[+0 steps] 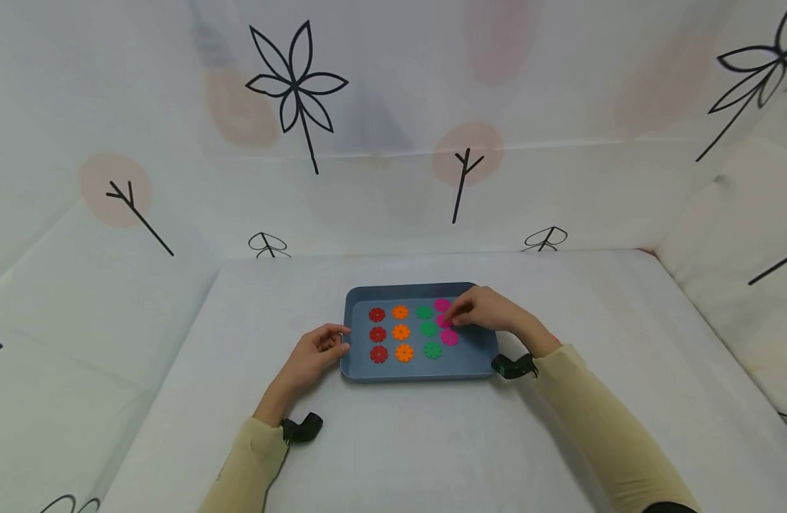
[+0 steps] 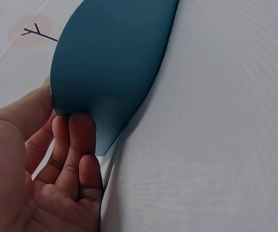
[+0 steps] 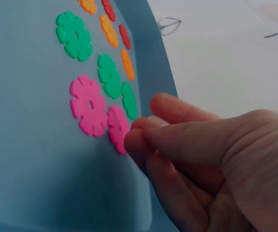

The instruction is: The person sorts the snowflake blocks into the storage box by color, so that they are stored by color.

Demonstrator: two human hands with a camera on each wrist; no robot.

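A blue-grey tray (image 1: 470, 356) holds flower-shaped plastic discs in columns of three: red discs (image 1: 378, 334), orange discs (image 1: 401, 332), green discs (image 1: 428, 328) and pink discs (image 1: 449, 337). My left hand (image 1: 316, 356) grips the tray's left edge; in the left wrist view the thumb goes behind the tray wall (image 2: 110, 63) and the fingers (image 2: 82, 133) press its outside. Over the pink column, the right hand (image 1: 486, 310) pinches at the middle pink disc (image 3: 118, 129), thumb and index tips together at its edge. Those fingertips hide part of that disc.
The tray stands on a white-covered table (image 1: 400, 442). Behind it rises a white cloth wall (image 1: 381, 199) printed with plants and pale circles. Black wrist devices (image 1: 302, 428) sit on both forearms, the right one close to the tray's lower right corner.
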